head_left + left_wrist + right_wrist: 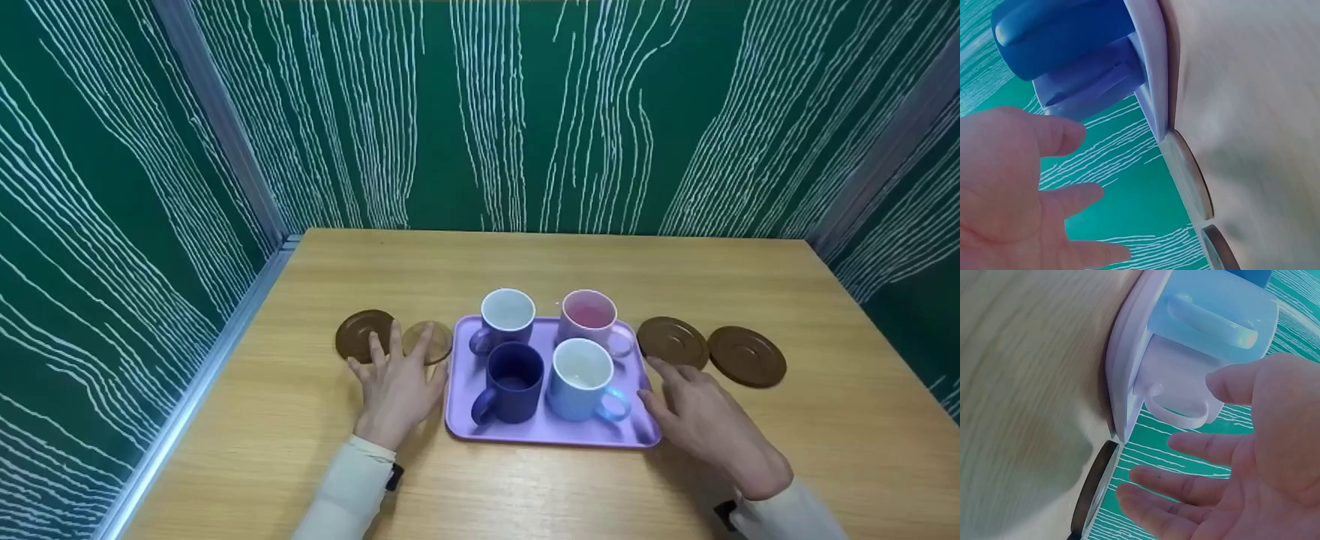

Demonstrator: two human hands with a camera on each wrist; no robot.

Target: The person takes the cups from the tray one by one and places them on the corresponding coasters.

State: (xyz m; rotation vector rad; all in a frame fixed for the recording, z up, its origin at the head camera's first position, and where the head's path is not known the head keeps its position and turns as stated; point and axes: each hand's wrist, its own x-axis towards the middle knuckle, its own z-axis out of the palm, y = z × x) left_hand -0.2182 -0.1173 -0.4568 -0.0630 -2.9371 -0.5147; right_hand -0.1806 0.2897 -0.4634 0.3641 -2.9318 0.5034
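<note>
A purple tray (551,433) holds a dark navy mug (516,386) and a light blue mug (577,386) in front, with a white-lined dark-handled mug (508,311) and a pink mug (589,311) behind. To the tray's left, my left hand (396,390) spreads its fingers over a dark brown coaster (356,330) and a lighter wooden coaster (441,345). The left wrist view shows that hand (1010,191) held above the table, gripping nothing. Beside the tray's right edge is my right hand (701,412), its fingers extended and its palm (1280,455) holding nothing.
Two dark brown coasters (673,339) lie right of the tray, the farther coaster (748,357) beside the first. The wooden table (540,262) meets green walls (450,150) with white wavy lines at the back, and a metal frame (202,322) runs along its left side.
</note>
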